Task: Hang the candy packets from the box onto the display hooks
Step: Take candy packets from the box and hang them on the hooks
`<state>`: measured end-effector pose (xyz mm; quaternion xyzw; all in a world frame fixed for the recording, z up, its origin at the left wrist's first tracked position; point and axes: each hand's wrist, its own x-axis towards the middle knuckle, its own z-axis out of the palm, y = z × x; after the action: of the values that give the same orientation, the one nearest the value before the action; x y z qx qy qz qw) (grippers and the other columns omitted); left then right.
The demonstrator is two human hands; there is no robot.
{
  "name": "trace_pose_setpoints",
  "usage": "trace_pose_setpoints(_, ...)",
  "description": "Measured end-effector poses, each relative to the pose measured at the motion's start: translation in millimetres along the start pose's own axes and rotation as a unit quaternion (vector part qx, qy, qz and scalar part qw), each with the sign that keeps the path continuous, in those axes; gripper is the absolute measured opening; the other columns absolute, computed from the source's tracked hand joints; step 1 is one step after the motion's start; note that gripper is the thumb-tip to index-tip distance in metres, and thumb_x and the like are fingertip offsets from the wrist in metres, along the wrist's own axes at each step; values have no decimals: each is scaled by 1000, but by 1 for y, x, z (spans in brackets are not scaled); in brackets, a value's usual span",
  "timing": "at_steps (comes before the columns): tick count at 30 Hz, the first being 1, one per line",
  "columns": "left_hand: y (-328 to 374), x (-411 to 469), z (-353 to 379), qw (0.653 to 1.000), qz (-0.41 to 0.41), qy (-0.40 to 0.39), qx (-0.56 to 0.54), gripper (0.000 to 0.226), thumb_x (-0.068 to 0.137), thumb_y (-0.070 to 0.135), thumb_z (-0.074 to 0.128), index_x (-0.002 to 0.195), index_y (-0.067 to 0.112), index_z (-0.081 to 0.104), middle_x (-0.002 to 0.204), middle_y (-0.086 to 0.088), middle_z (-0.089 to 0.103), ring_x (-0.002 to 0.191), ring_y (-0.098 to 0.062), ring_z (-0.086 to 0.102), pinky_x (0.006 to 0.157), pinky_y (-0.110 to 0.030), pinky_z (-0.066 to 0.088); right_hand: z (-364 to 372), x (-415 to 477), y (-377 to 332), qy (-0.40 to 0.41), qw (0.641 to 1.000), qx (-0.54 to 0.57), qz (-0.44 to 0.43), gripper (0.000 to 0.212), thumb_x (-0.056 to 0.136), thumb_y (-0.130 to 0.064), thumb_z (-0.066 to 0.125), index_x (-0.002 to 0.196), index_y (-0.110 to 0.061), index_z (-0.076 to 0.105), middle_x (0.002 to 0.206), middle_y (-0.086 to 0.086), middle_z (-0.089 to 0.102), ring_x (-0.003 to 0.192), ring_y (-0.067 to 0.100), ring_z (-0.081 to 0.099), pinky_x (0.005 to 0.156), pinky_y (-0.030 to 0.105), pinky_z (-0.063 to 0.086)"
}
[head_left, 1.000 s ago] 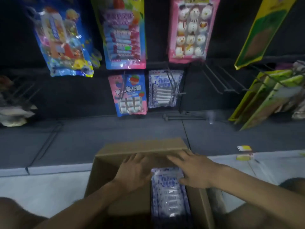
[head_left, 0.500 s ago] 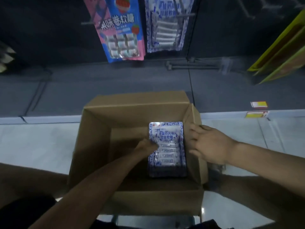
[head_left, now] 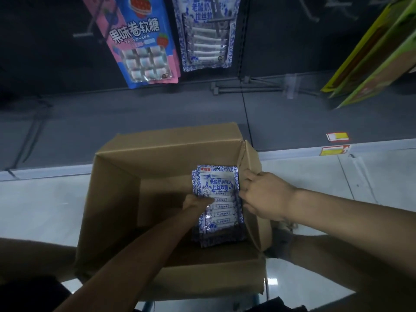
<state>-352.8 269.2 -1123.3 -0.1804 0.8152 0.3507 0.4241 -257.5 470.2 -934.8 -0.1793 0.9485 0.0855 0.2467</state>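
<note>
Cardboard box [head_left: 157, 152] stands open on the pale floor [head_left: 45, 210], its far side against the dark base shelf [head_left: 135, 113] of the display rack. Blue-and-white candy packets [head_left: 221, 188] are stacked inside it, against the right wall. The left hand [head_left: 197, 202] reaches down into the box and pinches the left edge of the top packets, thumb on the printed face, with the darker rest of the stack underneath. The right hand [head_left: 266, 194] grips the right wall of the box, its fingers [head_left: 246, 180] curled over the rim just beside the packets.

Above the box, a matching blue-and-white hung packet [head_left: 204, 34] is on a display hook, and just to its left hangs a pink-and-blue candy packet [head_left: 144, 41]. Bare metal hooks [head_left: 247, 86] stick out low on the rack, to the right of these. Yellow-green packets [head_left: 371, 64] hang at the far right. Two yellow price tags [head_left: 337, 136] sit on the front edge of the base shelf, right of the box.
</note>
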Motion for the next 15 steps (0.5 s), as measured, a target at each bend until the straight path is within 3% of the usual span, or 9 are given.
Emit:
trace_pose_setpoints(2,0,-3,2,999,14,-13,-27,30,77,21,93,100,12,77,99,-8,79,93,-27,78,85,-36,64,-2,0,0,-3,1000,5,0,37,105,-40,45,129,-18,62,132,7,63,134,30,45,98,42,46)
trace_pose_setpoints(6,0,-8,-6,998,22,-30,-54,33,78,15,92,105,9,75,110,-13,79,99,-31,77,92,-47,63,-10,2,1,-16,1000,6,5,36,106,-38,45,130,-17,60,135,5,61,135,27,45,99,39,44)
trace_pose_setpoints(9,5,-17,-25,996,55,-44,-52,32,85,13,86,114,8,73,114,-13,78,101,-29,76,94,-47,63,-17,6,1,-36,999,3,11,36,106,-37,45,131,-16,60,135,7,62,132,27,49,101,38,43)
trace_pose_setpoints(15,23,-58,-98,968,239,-45,53,31,86,32,83,113,20,76,109,0,80,98,-17,76,92,-42,62,-34,14,-9,-76,996,-4,42,37,107,-33,46,136,-14,57,132,13,65,127,33,56,98,40,47)
